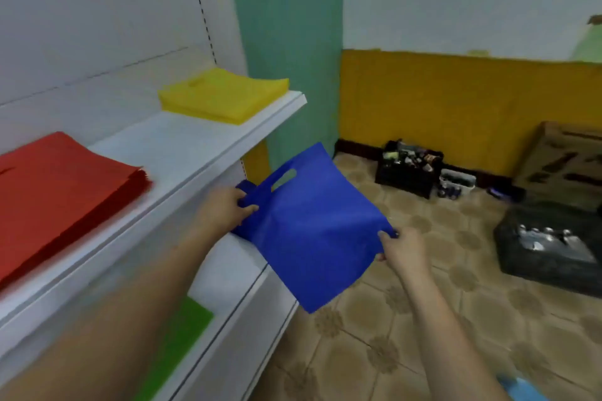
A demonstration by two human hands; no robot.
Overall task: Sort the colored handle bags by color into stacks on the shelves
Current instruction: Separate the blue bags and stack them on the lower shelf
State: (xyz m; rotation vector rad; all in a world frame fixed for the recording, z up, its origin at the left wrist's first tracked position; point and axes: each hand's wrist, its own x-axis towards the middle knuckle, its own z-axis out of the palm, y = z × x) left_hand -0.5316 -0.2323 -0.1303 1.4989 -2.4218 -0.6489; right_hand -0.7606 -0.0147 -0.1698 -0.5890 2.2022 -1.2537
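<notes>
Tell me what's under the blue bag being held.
Beneath the blue bag, more blue material lies on the lower shelf, likely the blue stack. Its extent is covered by the bag and the left hand.

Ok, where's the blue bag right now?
Head view, centre: the blue bag hangs between left hand and right hand, off the lower shelf edge.

A: How is the scene lit?
B: Evenly and fairly brightly by soft, diffuse light; its source lies outside the view. Shadows are faint, the clearest a dim band beneath the upper shelf (228,140). No glare appears.

A: And sharpness?
B: Soft throughout. The near left forearm (107,312) is smeared by blur, and so is the floor (423,335) at the near edge. Far clutter on the right lacks detail. Wide-angle distortion bends the straight shelf edges towards the frame borders.
</notes>
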